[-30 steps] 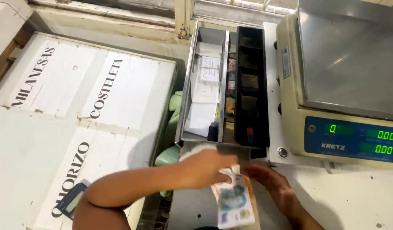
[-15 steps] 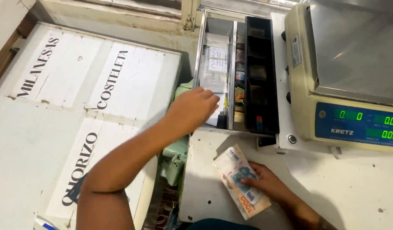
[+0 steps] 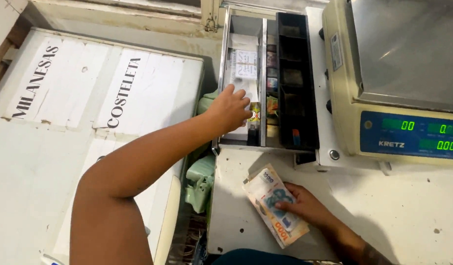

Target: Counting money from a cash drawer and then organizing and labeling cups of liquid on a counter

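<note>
**Head view: one hand in the cash drawer, the other pinning a stack of banknotes**

Head camera looks down on a stack of banknotes point(image 3: 278, 208) lying low in the frame, a little right of centre, on a white counter point(image 3: 413, 216). The notes lie flat and fanned slightly, their long side running from upper left to lower right. The right hand point(image 3: 305, 206) rests on their right edge, fingers curled over the top note and pressing the stack against the counter; it grips nothing else.

Above the notes, at upper centre of the frame, an open cash drawer point(image 3: 268, 78) stands with its metal rim showing. The left hand point(image 3: 231, 109) reaches into the drawer's left compartment, the forearm crossing the frame from the lower left. Its fingers are bent down onto folded papers point(image 3: 246, 64) and notes stored there; whether they pinch anything cannot be told, as the fingertips are hidden behind the knuckles. A narrow middle row of the drawer holds small coloured bundles, and a black coin tray point(image 3: 295, 78) fills its right side.

Right of the drawer sits a cream weighing scale point(image 3: 408, 54) with a steel pan and a blue display panel with green digits. At left, a white chest lid point(image 3: 89, 113) with black lettering fills the frame. Between the lid and the counter, pale green plastic bags point(image 3: 202, 179) are tucked in the gap.
</note>
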